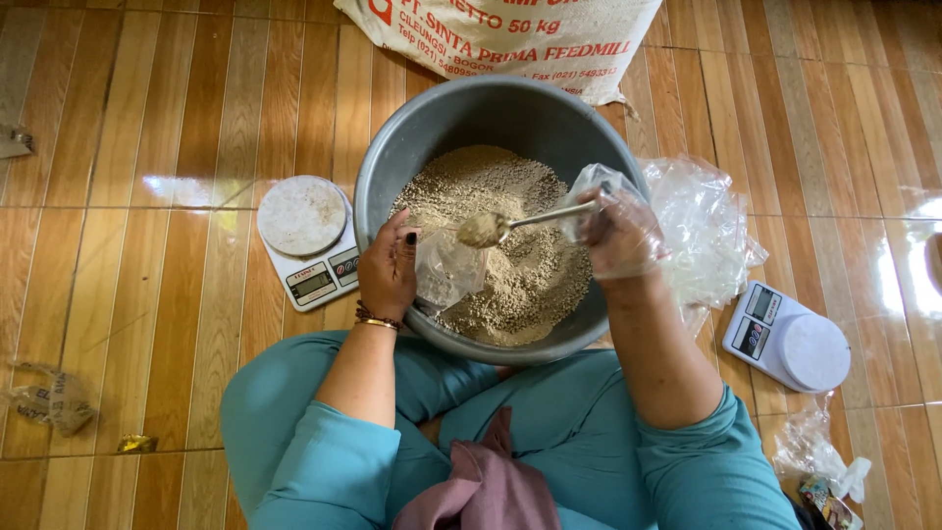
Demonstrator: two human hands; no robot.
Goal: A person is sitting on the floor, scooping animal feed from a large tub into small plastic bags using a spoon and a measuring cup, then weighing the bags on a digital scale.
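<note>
Sitting cross-legged on the wooden floor (147, 324), the person works over a big grey basin (392, 157) heaped with pale brown feed granules (530, 275). The left hand (390, 267) pinches the mouth of a small clear plastic bag (444, 270) and holds it open inside the basin, fingers closed on the film. The right hand (620, 236), wrapped in a thin plastic cover, has a closed grip on a metal spoon (510, 224) carrying a heaped scoop just above the bag's mouth.

I judge the filling to be at an early point: the bag looks almost empty, the basin is well stocked, and a crumpled pile of clear bags (706, 231) waits just beside the basin's right rim. No filled bag is visible anywhere.

A white kitchen scale (306, 240) with a round plate sits to the left of the basin, its plate bare; a second white scale (790, 339) lies to the right. Behind the basin stands a large white sack (500, 39) with red printing.
</note>
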